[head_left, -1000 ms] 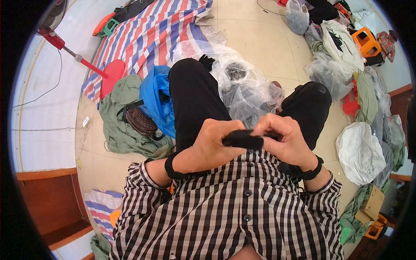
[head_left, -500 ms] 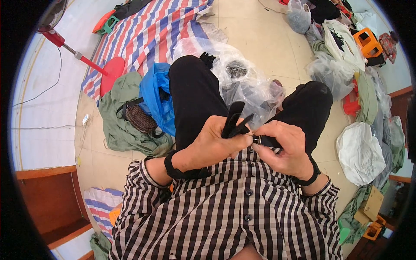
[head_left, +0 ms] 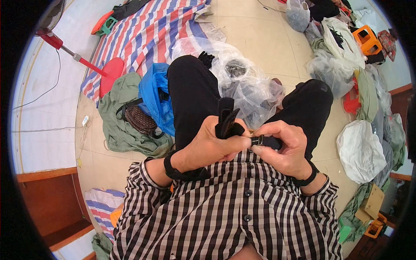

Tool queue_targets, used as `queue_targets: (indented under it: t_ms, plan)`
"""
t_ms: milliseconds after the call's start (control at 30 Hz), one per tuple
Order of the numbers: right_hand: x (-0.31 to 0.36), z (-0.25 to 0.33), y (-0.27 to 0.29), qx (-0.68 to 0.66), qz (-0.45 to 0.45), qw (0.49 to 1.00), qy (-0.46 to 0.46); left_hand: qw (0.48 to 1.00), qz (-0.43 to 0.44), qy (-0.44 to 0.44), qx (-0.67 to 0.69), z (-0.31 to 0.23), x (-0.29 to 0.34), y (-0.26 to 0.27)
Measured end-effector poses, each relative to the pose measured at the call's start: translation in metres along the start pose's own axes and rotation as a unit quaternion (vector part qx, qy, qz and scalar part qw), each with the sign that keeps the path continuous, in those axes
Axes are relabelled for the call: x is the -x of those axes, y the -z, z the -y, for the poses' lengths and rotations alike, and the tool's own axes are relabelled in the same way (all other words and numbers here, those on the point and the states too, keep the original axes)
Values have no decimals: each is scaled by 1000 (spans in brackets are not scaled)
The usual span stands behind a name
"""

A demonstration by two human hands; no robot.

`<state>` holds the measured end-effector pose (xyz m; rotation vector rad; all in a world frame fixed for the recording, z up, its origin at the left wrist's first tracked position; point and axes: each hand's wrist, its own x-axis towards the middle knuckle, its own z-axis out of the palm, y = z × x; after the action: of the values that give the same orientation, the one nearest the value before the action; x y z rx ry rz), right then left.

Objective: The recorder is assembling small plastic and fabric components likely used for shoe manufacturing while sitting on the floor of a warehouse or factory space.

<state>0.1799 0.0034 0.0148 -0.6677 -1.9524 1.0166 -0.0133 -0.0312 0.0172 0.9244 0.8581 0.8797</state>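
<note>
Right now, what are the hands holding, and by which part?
Both grip one black strap: left hand around its folded, upright end, right hand pinching the part with the small buckle.

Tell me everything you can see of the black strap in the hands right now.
The black fabric strap looks like woven webbing, folded so two ends stick up above the left hand, which pinches it. A small dark buckle sits where the right hand grips the strap's other part, over the lap.
</note>
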Motion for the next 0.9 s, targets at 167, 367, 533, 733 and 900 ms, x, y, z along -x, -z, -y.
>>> queue_targets:
  t_ms: [167,367,533,733,900]
  plan:
    - [0,-2,-1,-7,-4,1000,3,996,-47,-13,-70,-4,0,-5]
    - [0,-6,-6,10,-20,999,23,988,-62,-27,-140,-6,-3,-3]
    - [-9,-2,7,-27,96,995,-13,974,-63,-108,-191,10,-8,2]
    - [-12,-5,10,-102,133,979,-114,966,-63,-110,-225,15,-5,1]
    - [-14,-4,10,-111,135,970,-172,969,-69,-95,-219,6,-7,-4]
